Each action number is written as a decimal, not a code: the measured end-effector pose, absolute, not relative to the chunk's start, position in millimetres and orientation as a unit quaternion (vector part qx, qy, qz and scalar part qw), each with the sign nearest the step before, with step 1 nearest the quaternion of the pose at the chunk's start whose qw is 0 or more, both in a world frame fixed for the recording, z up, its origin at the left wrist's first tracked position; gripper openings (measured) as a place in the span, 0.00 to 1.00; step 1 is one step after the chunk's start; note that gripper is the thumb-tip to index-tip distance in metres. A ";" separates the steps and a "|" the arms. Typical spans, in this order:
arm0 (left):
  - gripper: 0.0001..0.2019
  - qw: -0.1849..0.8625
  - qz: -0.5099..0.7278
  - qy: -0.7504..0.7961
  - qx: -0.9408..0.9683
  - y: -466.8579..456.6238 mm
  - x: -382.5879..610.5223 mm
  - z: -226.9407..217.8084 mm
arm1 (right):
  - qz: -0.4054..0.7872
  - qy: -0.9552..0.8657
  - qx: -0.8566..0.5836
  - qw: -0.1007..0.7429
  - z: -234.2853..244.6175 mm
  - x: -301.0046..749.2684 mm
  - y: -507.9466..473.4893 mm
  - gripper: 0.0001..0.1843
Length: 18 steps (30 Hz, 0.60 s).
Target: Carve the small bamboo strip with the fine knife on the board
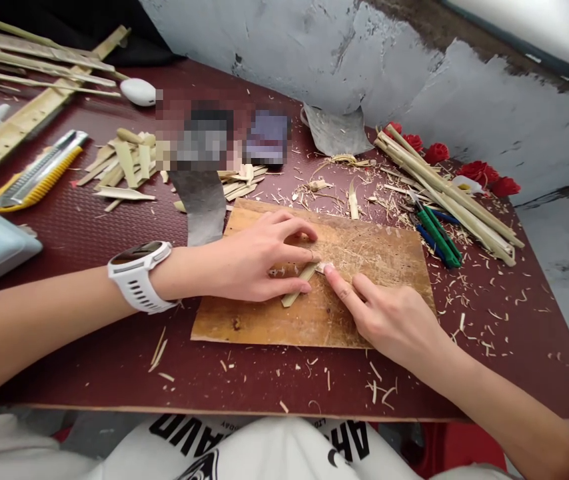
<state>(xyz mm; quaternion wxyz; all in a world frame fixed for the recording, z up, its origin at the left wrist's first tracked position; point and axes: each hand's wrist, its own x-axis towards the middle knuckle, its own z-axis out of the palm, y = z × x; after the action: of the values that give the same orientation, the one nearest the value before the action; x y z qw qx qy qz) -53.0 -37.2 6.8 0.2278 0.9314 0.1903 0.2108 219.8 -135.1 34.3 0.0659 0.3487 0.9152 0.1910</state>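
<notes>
A short pale-green strip of plant stalk (292, 298) lies slantwise on a scuffed wooden board (254, 327). My left hand (259, 257), with a white watch (139, 275) at the wrist, holds the strip down between thumb and fingers. At the strip's upper end, my right hand (384, 313) is closed with its index finger stretched forward. Under that fingertip shows a small, light-coloured blade tip (320, 267); the handle is hidden in the hand. Both hands rest low on the board, their fingertips close together.
Shavings cover the dark red table (514, 347). Green-handled and blue-handled tools (439, 237) lie right of the board beside long stalks (449, 190) and red artificial flowers (479, 172). Leftward are a yellow utility knife (39, 175), cut pieces (124, 160) and grey sandpaper (203, 207).
</notes>
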 end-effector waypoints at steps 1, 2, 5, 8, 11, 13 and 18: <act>0.17 0.227 0.211 0.190 0.931 -37.4 -53.1 6.8 | 0.190 0.916 0.349 0.067 33.4 220.5 -135.2 0.32; 0.17 0.227 0.210 0.190 0.932 -37.5 -53.2 6.8 | 0.187 0.916 0.349 0.064 32.2 221.5 -135.1 0.32; 0.18 0.224 0.203 0.191 0.934 -37.7 -53.8 6.6 | 0.172 0.917 0.356 0.048 28.6 225.5 -133.0 0.31; 0.19 0.222 0.198 0.192 0.935 -37.1 -54.1 6.3 | 0.160 0.920 0.355 0.039 32.3 226.2 -128.7 0.29; 0.19 0.225 0.201 0.189 0.934 -36.2 -54.0 6.0 | 0.149 0.920 0.353 0.081 48.7 218.6 -124.2 0.31; 0.19 0.226 0.205 0.189 0.933 -35.8 -53.8 5.9 | 0.132 0.918 0.347 0.140 63.9 208.9 -121.7 0.33; 0.18 0.231 0.207 0.186 0.932 -35.6 -53.5 4.9 | 0.128 0.903 0.338 0.231 97.4 178.6 -116.7 0.36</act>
<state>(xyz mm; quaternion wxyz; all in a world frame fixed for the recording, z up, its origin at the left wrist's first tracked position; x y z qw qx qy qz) -53.5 -35.6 4.9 0.2309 0.9324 0.1861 0.2067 178.6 -116.7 97.4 0.2307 0.3383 0.9033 0.1277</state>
